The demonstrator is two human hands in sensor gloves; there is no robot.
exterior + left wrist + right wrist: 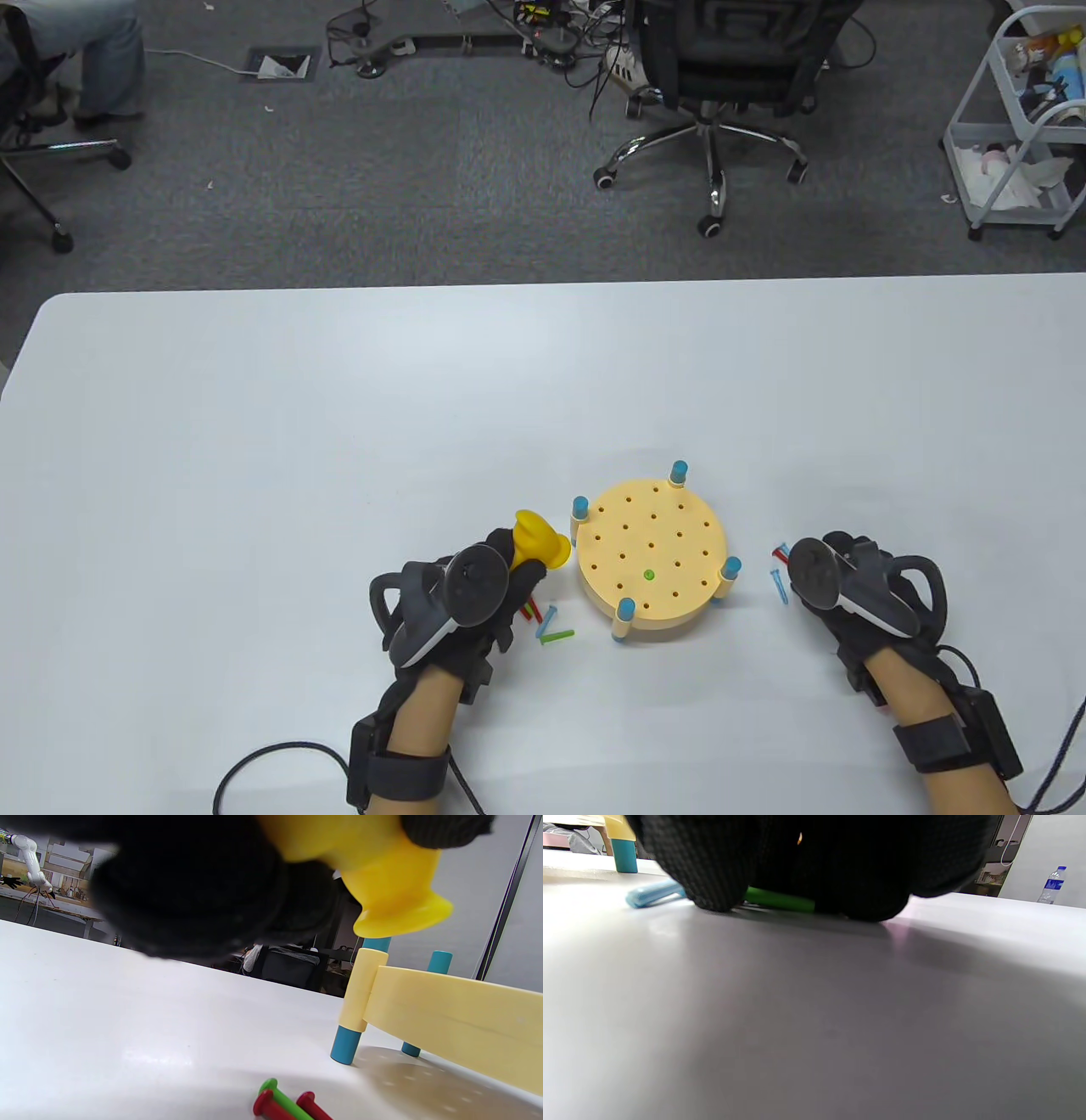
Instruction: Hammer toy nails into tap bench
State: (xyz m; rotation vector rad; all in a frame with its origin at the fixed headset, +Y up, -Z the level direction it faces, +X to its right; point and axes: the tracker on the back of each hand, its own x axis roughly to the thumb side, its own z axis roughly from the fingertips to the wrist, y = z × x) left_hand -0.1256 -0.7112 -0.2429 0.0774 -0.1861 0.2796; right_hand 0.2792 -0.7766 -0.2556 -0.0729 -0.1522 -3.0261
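The round yellow tap bench stands on blue legs on the white table, with one green nail sunk in its top. My left hand grips the yellow toy hammer, whose head is just left of the bench; the left wrist view shows the hammer above the bench's edge. My right hand rests fingers-down on the table to the right of the bench, beside loose red and blue nails. In the right wrist view its fingertips touch the table at a green nail lying flat; a grip does not show.
Loose red, green and blue nails lie by my left hand, and show in the left wrist view. A blue nail lies beside my right fingers. An office chair and a cart stand beyond the table.
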